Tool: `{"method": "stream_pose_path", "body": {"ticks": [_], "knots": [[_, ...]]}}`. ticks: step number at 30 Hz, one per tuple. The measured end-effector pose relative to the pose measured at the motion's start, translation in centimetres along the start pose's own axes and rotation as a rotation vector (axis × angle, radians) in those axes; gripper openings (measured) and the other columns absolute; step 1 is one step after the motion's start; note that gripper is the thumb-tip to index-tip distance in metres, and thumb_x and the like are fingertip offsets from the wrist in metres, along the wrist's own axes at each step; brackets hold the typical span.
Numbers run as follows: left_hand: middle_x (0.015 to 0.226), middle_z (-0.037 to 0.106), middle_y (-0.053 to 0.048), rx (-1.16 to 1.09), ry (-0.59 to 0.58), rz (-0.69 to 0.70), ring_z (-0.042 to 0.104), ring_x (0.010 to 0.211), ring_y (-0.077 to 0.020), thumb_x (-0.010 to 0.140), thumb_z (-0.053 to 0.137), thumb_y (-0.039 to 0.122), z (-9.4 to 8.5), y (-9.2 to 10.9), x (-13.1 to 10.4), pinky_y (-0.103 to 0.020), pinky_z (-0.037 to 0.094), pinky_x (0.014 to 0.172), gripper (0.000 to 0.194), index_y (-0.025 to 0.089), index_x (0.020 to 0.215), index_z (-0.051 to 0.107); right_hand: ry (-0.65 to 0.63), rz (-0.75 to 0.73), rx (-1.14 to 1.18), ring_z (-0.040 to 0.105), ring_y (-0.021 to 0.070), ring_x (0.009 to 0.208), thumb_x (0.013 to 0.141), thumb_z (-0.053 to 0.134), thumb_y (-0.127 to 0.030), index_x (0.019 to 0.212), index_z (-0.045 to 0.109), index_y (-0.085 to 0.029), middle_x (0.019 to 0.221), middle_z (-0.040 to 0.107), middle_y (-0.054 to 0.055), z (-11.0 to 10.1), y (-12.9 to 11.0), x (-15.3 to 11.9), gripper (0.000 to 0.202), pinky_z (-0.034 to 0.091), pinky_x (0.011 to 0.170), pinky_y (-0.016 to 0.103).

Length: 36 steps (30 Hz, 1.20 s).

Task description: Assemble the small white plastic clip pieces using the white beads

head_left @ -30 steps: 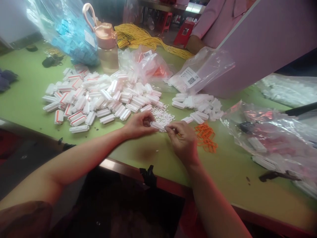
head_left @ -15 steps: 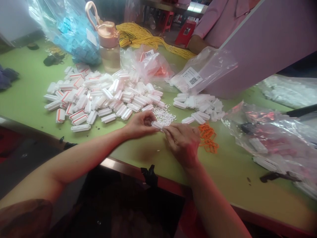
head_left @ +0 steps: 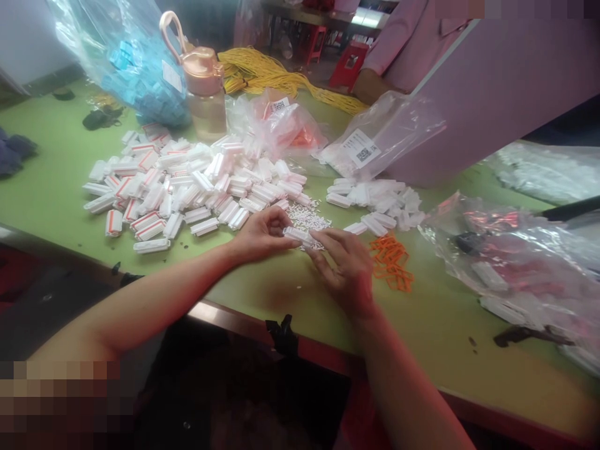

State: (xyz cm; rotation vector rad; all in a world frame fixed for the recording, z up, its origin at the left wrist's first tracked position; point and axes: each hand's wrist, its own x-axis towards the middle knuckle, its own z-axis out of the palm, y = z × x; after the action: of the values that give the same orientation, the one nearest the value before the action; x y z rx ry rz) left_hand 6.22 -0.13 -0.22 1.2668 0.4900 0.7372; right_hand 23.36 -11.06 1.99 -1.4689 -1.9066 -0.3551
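A small white oblong plastic piece [head_left: 298, 235] is held between both hands above the table. My left hand [head_left: 260, 234] pinches its left end with thumb and curled fingers. At the other end, the thumb and fingertips of my right hand [head_left: 344, 262] close on the same piece. Just behind it lies a scatter of tiny white pins [head_left: 309, 215]. To the left spreads a large heap of similar white pieces [head_left: 187, 181], some with an orange strip. Orange rectangular frames [head_left: 392, 262] lie right beside my right hand.
A smaller pile of white pieces [head_left: 379, 200] sits behind the frames. Farther back stand a drink bottle [head_left: 206, 94], a bag of blue parts [head_left: 145, 81], labelled clear bags [head_left: 363, 150] and yellow cords [head_left: 262, 69]. A plastic bag [head_left: 506, 269] lies right. A person's sleeve [head_left: 394, 37] shows behind.
My right hand's fingers have shifted and spread somewhat on the white piece, so more of it shows. My left hand keeps its hold, a little farther left.
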Motion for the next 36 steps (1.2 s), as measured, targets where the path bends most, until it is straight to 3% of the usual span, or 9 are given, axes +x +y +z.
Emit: {"method": "stream_pose_path", "body": {"ticks": [6,13,17,20,22,26,30,36], "knots": [[0.062,0.056,0.007,-0.017,0.020,-0.018,0.054,0.057,-0.0035,0.058,0.087,0.028,0.3,0.3,-0.2,-0.017,0.043,0.057,0.043,0.015,0.080,0.052,-0.004,-0.066,-0.066,0.063,0.0193,0.089,0.090,0.061,-0.025,0.117,0.065,-0.025,0.101,0.071,0.006,0.3,-0.2,0.0,0.027,0.046,0.076,0.032],[0.063,0.059,0.005,-0.150,0.090,-0.121,0.056,0.057,-0.0051,0.049,0.090,0.026,0.8,0.5,-0.7,-0.019,0.046,0.058,0.050,0.015,0.076,0.050,-0.003,-0.026,0.018,0.062,0.0188,0.087,0.090,0.062,-0.024,0.109,0.069,-0.027,0.097,0.072,0.005,0.8,-0.6,-0.1,0.021,0.047,0.075,0.032],[0.060,0.056,0.007,-0.122,0.094,-0.098,0.054,0.055,-0.0044,0.050,0.090,0.026,0.7,0.6,-0.5,-0.018,0.044,0.056,0.049,0.015,0.077,0.050,-0.013,0.056,0.117,0.063,0.0202,0.092,0.091,0.059,-0.027,0.110,0.070,-0.027,0.102,0.071,0.006,0.9,-0.6,0.0,0.022,0.049,0.080,0.035],[0.060,0.053,0.008,-0.076,0.120,-0.041,0.052,0.055,-0.0035,0.053,0.089,0.026,0.5,0.7,-0.2,-0.017,0.041,0.054,0.048,0.016,0.079,0.050,0.018,0.226,0.290,0.064,0.0202,0.096,0.095,0.052,-0.031,0.117,0.066,-0.026,0.110,0.069,0.007,0.7,-0.3,0.0,0.027,0.051,0.084,0.037],[0.060,0.050,0.008,-0.047,0.149,-0.026,0.049,0.053,-0.0027,0.053,0.089,0.027,0.2,0.7,0.0,-0.017,0.039,0.053,0.048,0.016,0.079,0.050,0.021,0.301,0.326,0.064,0.0199,0.093,0.096,0.050,-0.032,0.111,0.068,-0.025,0.103,0.070,0.007,0.6,0.0,0.0,0.025,0.051,0.081,0.037],[0.060,0.048,0.009,-0.040,0.178,-0.003,0.047,0.052,-0.0019,0.054,0.088,0.029,-0.2,0.7,0.2,-0.017,0.037,0.052,0.048,0.016,0.078,0.049,-0.127,0.229,0.232,0.061,0.0193,0.084,0.093,0.054,-0.034,0.088,0.070,-0.023,0.086,0.068,0.005,1.0,0.6,-0.1,0.020,0.045,0.077,0.035],[0.067,0.053,0.006,0.013,0.138,0.034,0.051,0.057,-0.0037,0.057,0.087,0.031,-0.4,0.4,0.3,-0.019,0.040,0.056,0.046,0.016,0.081,0.050,-0.281,0.186,0.053,0.058,0.0196,0.084,0.093,0.054,-0.035,0.087,0.069,-0.022,0.086,0.069,0.005,2.1,0.2,0.0,0.020,0.037,0.074,0.034],[0.072,0.054,0.005,0.104,0.116,0.069,0.050,0.058,-0.0036,0.059,0.085,0.034,-0.6,0.2,0.3,-0.019,0.041,0.057,0.044,0.016,0.082,0.051,-0.346,0.130,-0.176,0.054,0.0195,0.079,0.092,0.056,-0.029,0.081,0.067,-0.020,0.079,0.067,0.004,3.0,-0.3,0.1,0.018,0.027,0.070,0.034]]}}
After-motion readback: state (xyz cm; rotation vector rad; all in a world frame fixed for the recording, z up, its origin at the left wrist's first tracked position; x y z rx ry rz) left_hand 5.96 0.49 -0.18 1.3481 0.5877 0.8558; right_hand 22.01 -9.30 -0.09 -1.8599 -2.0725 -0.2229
